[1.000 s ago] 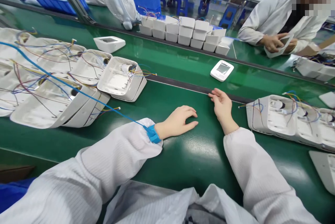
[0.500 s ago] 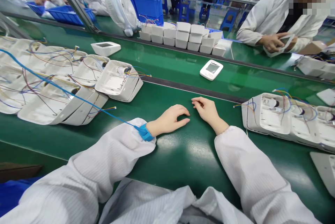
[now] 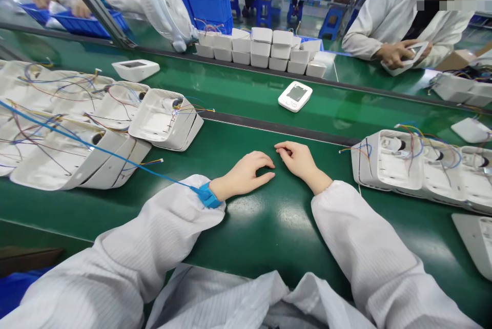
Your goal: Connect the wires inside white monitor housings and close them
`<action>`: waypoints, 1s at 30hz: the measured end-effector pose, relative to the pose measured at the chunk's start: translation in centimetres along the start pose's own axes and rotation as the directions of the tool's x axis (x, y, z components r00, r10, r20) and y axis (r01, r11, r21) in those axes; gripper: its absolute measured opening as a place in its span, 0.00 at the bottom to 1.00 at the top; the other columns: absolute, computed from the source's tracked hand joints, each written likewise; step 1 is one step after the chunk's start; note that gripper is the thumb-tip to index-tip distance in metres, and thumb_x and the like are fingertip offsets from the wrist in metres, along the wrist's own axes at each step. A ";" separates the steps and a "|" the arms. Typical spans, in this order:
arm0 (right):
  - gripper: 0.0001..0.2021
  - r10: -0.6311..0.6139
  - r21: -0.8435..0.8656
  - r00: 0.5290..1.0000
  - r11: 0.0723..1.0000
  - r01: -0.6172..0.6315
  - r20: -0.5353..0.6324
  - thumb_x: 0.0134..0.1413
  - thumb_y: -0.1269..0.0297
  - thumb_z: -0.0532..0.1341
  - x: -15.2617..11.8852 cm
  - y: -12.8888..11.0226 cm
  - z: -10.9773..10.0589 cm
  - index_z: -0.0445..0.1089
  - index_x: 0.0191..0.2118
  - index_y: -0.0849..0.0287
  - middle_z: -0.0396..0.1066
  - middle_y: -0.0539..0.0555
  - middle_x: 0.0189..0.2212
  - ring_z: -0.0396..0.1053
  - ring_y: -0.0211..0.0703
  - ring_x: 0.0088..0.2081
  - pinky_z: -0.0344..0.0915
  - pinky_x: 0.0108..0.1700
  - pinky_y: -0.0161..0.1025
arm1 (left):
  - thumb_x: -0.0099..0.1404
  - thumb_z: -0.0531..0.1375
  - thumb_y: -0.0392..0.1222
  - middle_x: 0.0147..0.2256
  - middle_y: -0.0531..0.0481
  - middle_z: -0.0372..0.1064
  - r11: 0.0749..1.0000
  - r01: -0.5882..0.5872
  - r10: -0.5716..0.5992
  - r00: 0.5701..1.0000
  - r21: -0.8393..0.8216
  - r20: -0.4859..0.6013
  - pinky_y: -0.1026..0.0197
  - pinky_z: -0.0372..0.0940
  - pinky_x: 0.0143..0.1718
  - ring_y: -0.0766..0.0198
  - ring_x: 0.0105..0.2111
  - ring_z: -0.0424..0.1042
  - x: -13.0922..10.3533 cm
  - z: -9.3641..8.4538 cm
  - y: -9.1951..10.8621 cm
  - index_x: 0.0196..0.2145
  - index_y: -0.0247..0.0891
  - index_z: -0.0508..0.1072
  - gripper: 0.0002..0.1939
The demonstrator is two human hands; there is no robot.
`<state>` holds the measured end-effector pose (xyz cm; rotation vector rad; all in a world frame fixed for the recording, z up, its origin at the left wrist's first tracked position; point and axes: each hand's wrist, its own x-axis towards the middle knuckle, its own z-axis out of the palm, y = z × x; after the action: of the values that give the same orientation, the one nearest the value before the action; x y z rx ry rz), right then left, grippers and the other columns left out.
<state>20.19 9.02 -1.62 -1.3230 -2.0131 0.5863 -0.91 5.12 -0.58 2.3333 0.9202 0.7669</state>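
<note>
My left hand (image 3: 246, 174) rests on the green work surface (image 3: 269, 247) with thumb and fingers apart, holding nothing. A blue strap (image 3: 209, 195) with a cord circles its wrist. Just to the right lies my right hand (image 3: 298, 159), its fingers loosely curved and nothing between them. The two hands do not touch. Beyond them, a white device with a screen (image 3: 295, 96) lies on the green conveyor belt (image 3: 238, 93). White housings with wires (image 3: 163, 119) stand to the left, and more wired housings (image 3: 400, 162) stand to the right.
Another screened device (image 3: 136, 69) lies farther left on the belt. White housings are stacked (image 3: 261, 49) behind it, near a white fan (image 3: 169, 6). At the back right a person (image 3: 400, 57) holds a white part. A metal post (image 3: 102, 11) rises at the left.
Both screened devices on the belt have shifted left in the view. The camera view has moved slightly. My hands keep nearly the same pose. The person at the back right has tilted the white part.
</note>
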 end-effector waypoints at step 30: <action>0.10 -0.025 0.004 0.999 1.000 0.025 0.033 0.61 0.71 0.60 0.1 -0.1 -0.3 0.78 0.42 0.54 0.80 0.49 0.37 0.76 0.42 0.35 0.70 0.38 0.40 | 0.68 0.60 0.46 0.48 0.43 0.73 0.999 -0.006 0.006 1.000 0.037 0.014 0.50 0.66 0.55 0.55 0.51 0.71 -0.1 -0.1 0.1 0.43 0.37 0.76 0.11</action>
<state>20.32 9.08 -1.38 -1.2920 -2.0515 0.6033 -0.96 4.99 -0.48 2.3713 0.9294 0.7413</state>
